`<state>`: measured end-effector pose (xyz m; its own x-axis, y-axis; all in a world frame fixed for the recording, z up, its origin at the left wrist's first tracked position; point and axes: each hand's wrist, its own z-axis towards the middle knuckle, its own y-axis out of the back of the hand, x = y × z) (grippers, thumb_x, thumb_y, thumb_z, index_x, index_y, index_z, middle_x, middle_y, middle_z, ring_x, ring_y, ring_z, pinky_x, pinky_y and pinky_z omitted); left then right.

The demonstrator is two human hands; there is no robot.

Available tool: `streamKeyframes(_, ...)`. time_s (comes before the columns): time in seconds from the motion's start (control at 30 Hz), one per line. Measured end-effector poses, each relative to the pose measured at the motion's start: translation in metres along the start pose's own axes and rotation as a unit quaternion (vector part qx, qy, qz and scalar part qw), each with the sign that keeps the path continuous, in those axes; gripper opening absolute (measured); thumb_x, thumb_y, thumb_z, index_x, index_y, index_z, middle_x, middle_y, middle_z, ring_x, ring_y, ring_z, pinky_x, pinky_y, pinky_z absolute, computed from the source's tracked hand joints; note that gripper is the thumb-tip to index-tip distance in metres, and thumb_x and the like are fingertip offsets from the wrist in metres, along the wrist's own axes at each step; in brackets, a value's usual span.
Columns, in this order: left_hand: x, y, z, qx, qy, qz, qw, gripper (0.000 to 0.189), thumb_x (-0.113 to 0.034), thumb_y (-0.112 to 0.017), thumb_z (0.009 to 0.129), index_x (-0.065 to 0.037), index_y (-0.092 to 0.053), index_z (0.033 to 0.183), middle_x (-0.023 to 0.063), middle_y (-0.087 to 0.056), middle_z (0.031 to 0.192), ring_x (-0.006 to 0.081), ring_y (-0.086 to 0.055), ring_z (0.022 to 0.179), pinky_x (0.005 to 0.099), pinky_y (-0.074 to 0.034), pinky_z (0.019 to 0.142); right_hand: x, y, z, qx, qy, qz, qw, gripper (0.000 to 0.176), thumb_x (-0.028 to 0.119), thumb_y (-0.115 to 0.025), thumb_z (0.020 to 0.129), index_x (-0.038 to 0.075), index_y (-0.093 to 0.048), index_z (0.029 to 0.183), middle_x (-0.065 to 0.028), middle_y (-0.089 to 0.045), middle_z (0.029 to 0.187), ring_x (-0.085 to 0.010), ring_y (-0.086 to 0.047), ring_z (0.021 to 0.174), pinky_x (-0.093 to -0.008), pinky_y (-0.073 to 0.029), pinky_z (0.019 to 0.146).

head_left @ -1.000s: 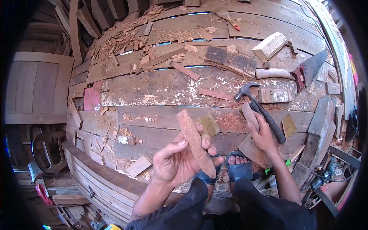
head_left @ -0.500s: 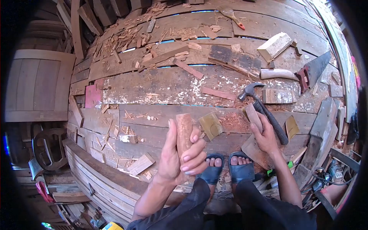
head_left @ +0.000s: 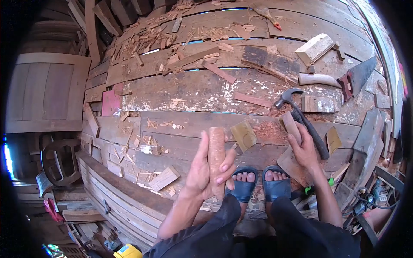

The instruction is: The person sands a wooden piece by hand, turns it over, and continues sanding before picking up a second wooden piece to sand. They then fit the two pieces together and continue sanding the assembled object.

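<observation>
My left hand (head_left: 200, 170) holds a rounded, reddish wooden handle (head_left: 216, 146) nearly upright, with the thumb stretched along one side and the fingers on the other. Over to the right, my right hand (head_left: 306, 150) grips a small wooden block (head_left: 291, 125); a yellowish-brown edge like sandpaper shows along its side. The two hands are apart. Beside the right hand lies a claw hammer (head_left: 309, 133) with a dark handle. A yellowish-brown sheet of sandpaper (head_left: 244, 136) rests on the floorboards between the hands, and a similar sheet (head_left: 333, 140) lies to the right.
A handsaw (head_left: 361, 79), a paintbrush (head_left: 269, 17) and several wood offcuts lie on the plank floor, among shavings and reddish dust. Long boards (head_left: 116, 193) are stacked at left. My sandalled feet (head_left: 241, 184) stand below the hands. A power tool (head_left: 380, 195) sits at far right.
The whole view has shifted slightly to the right. My left-hand fingers have loosened and slid lower on the handle, showing more of it. The right hand keeps its block.
</observation>
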<state>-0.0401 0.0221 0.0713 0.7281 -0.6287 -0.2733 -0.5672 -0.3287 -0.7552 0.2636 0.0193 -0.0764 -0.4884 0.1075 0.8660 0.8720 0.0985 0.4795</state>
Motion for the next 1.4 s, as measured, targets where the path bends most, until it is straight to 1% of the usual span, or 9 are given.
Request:
streamKeyframes(0.23,0.006,-0.007,0.004,-0.130,-0.047,0.032,0.990,0.050,-0.056,-0.035,0.111,-0.010,-0.053,0.120,0.0012,-0.051,0.089,0.0135,-0.052,0.083,0.0338,-0.057,0.066,0.005,0.002,0.001,0.012,0.009,0.002,1.000,0.049,0.024,-0.068,0.099,-0.002,-0.056,0.139,-0.0250,-0.070,0.124,-0.0370,-0.068,0.121,-0.0425,-0.051,0.101)
streamKeyframes(0.33,0.005,0.003,0.005,-0.072,-0.042,0.035,0.996,0.051,-0.055,-0.035,0.112,-0.009,-0.054,0.124,0.0016,-0.053,0.093,0.0151,-0.053,0.082,0.0330,-0.052,0.072,0.006,0.002,0.000,0.007,0.005,-0.004,1.000,0.049,0.023,-0.068,0.099,-0.002,-0.056,0.139,-0.0246,-0.071,0.124,-0.0366,-0.068,0.121,-0.0422,-0.051,0.101)
streamKeyframes(0.47,0.012,-0.012,0.002,-0.119,-0.065,0.044,0.990,0.052,-0.051,-0.035,0.113,-0.008,-0.050,0.138,0.0024,-0.055,0.097,0.0156,-0.055,0.085,0.0341,-0.053,0.075,0.007,0.001,-0.001,0.013,0.000,0.006,1.000,0.049,0.023,-0.068,0.099,-0.002,-0.056,0.139,-0.0244,-0.070,0.124,-0.0358,-0.068,0.121,-0.0419,-0.050,0.102)
streamKeyframes(0.63,0.009,-0.003,0.001,-0.022,-0.073,0.025,0.997,0.051,-0.042,-0.033,0.115,-0.008,-0.038,0.153,0.0082,-0.063,0.116,0.0168,-0.065,0.100,0.0369,-0.059,0.089,0.002,0.001,0.000,0.007,-0.001,0.005,1.000,0.050,0.024,-0.068,0.099,-0.002,-0.055,0.140,-0.0243,-0.070,0.126,-0.0353,-0.067,0.122,-0.0416,-0.050,0.102)
streamKeyframes(0.73,0.011,-0.026,-0.003,-0.131,-0.122,0.183,0.967,0.047,-0.037,-0.035,0.115,-0.011,-0.037,0.154,0.0117,-0.064,0.126,0.0168,-0.065,0.104,0.0333,-0.060,0.086,0.003,0.001,0.001,0.014,-0.003,0.014,1.000,0.051,0.024,-0.069,0.099,-0.002,-0.055,0.140,-0.0243,-0.070,0.126,-0.0352,-0.067,0.122,-0.0415,-0.050,0.102)
streamKeyframes(0.83,0.011,-0.030,-0.002,-0.146,-0.129,0.186,0.963,0.049,-0.038,-0.037,0.114,-0.015,-0.034,0.157,0.0141,-0.062,0.132,0.0166,-0.067,0.102,0.0294,-0.062,0.074,0.003,0.001,0.000,0.012,-0.005,0.006,1.000,0.051,0.025,-0.069,0.099,-0.002,-0.055,0.140,-0.0242,-0.070,0.126,-0.0351,-0.067,0.122,-0.0417,-0.050,0.102)
streamKeyframes(1.03,0.001,-0.009,0.001,-0.153,-0.018,0.079,0.985,0.057,-0.053,-0.038,0.112,-0.017,-0.042,0.155,0.0043,-0.072,0.100,0.0092,-0.065,0.061,0.0201,-0.048,0.041,0.003,0.001,0.000,0.010,-0.006,0.006,1.000,0.051,0.025,-0.069,0.099,-0.002,-0.055,0.140,-0.0238,-0.070,0.126,-0.0354,-0.068,0.121,-0.0421,-0.050,0.102)
streamKeyframes(1.13,0.003,-0.016,0.005,-0.215,-0.018,0.116,0.970,0.055,-0.055,-0.037,0.111,-0.013,-0.053,0.144,0.0006,-0.069,0.081,0.0099,-0.057,0.047,0.0204,-0.044,0.039,0.005,0.001,0.000,0.011,-0.011,-0.002,1.000,0.050,0.025,-0.068,0.100,-0.003,-0.055,0.140,-0.0242,-0.070,0.126,-0.0353,-0.067,0.122,-0.0419,-0.050,0.102)
streamKeyframes(1.4,0.004,-0.007,0.016,-0.184,-0.002,0.046,0.982,0.054,-0.062,-0.037,0.109,-0.013,-0.054,0.096,-0.0016,-0.047,0.063,0.0106,-0.044,0.050,0.0241,-0.036,0.039,0.005,0.004,-0.001,0.010,-0.058,-0.019,0.998,0.053,0.032,-0.059,0.105,-0.003,-0.052,0.144,-0.0273,-0.068,0.129,-0.0402,-0.064,0.125,-0.0438,-0.047,0.105)
